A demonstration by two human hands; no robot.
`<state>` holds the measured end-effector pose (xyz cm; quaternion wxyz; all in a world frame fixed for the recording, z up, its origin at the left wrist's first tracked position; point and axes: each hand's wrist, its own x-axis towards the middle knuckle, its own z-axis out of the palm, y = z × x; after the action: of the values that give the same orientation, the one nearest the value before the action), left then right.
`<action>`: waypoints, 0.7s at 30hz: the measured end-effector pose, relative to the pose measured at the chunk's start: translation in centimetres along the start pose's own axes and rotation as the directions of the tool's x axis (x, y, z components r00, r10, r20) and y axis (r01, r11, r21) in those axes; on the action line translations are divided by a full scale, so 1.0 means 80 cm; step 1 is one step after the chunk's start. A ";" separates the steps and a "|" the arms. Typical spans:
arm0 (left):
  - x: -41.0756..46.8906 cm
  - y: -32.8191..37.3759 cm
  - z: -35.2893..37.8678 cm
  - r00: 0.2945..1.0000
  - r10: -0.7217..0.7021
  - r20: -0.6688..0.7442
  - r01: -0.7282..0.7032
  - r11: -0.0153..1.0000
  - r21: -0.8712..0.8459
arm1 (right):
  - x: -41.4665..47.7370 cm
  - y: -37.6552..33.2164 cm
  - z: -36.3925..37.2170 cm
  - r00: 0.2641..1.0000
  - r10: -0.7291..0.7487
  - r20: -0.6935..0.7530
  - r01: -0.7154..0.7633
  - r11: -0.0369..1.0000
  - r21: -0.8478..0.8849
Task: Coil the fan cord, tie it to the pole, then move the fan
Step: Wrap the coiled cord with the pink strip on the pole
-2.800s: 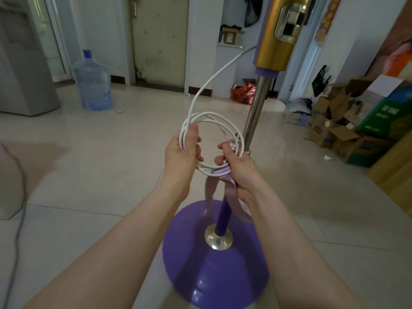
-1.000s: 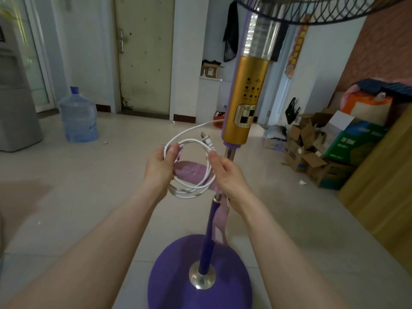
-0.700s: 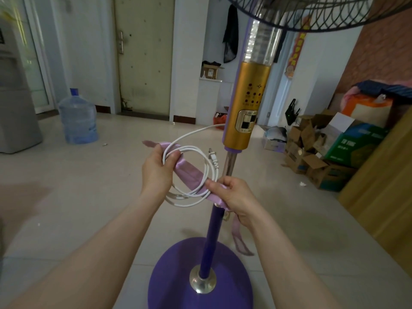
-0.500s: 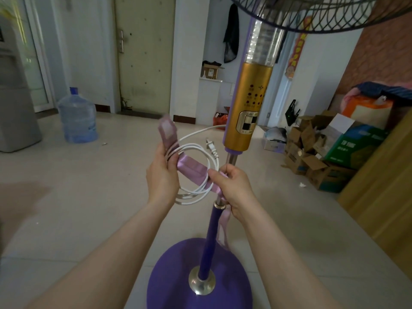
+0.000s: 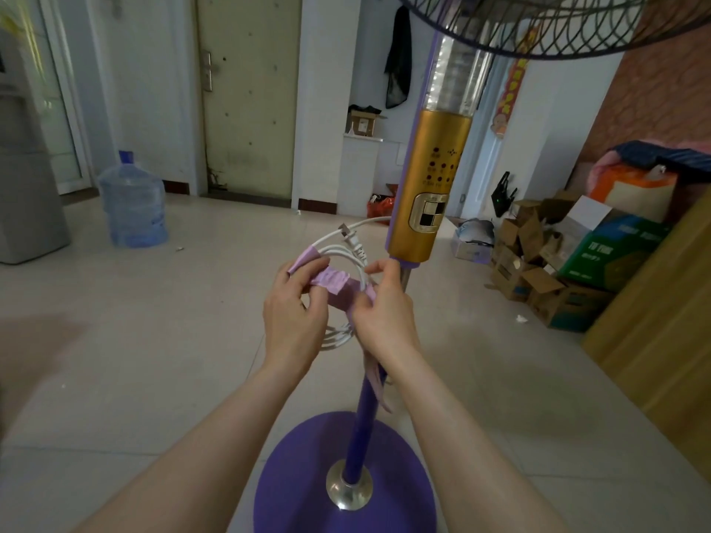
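A standing fan rises in front of me on a round purple base (image 5: 307, 490), with a purple pole (image 5: 363, 425) and a gold control column (image 5: 427, 194). The white cord (image 5: 340, 251) is coiled into loops just left of the pole, its plug (image 5: 352, 238) sticking up. A pale purple ribbon (image 5: 332, 282) crosses the coil. My left hand (image 5: 292, 321) pinches the ribbon's left end and holds the coil. My right hand (image 5: 384, 313) grips the ribbon beside the pole; a ribbon tail hangs below it.
A blue water jug (image 5: 132, 203) stands at back left beside a grey appliance (image 5: 23, 178). Open cardboard boxes (image 5: 554, 271) pile up at right, next to a wooden panel (image 5: 661, 332). The fan's grille (image 5: 538, 25) hangs overhead. The floor is pale tile.
My hands have come closer together. The left hand has brought the ribbon end down over the coil, and the ribbon now wraps across the loops more tightly.
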<state>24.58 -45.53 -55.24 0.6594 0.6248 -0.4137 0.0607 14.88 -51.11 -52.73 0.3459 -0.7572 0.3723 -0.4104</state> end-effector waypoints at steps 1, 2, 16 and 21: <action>0.001 0.000 -0.002 1.000 -0.005 0.021 0.006 1.000 -0.020 | -0.001 -0.001 -0.004 0.999 -0.028 0.032 0.028 1.000 0.000; 0.002 -0.001 -0.004 0.999 -0.019 0.043 0.021 0.999 -0.048 | 0.000 -0.002 -0.009 0.996 -0.035 0.087 0.034 0.999 0.009; 0.017 -0.011 -0.040 0.837 -0.085 0.540 0.239 0.945 -0.222 | 0.012 -0.013 -0.024 0.967 0.029 0.255 -0.111 0.943 0.315; 0.016 -0.007 -0.045 0.828 -0.023 0.560 0.082 0.993 -0.080 | 0.005 -0.022 -0.006 0.865 0.258 0.430 -0.448 0.782 0.434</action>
<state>27.44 -43.07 -54.46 0.5419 0.5925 -0.5733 -0.1631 15.12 -50.71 -50.89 0.6689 -0.6102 0.3175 -0.2818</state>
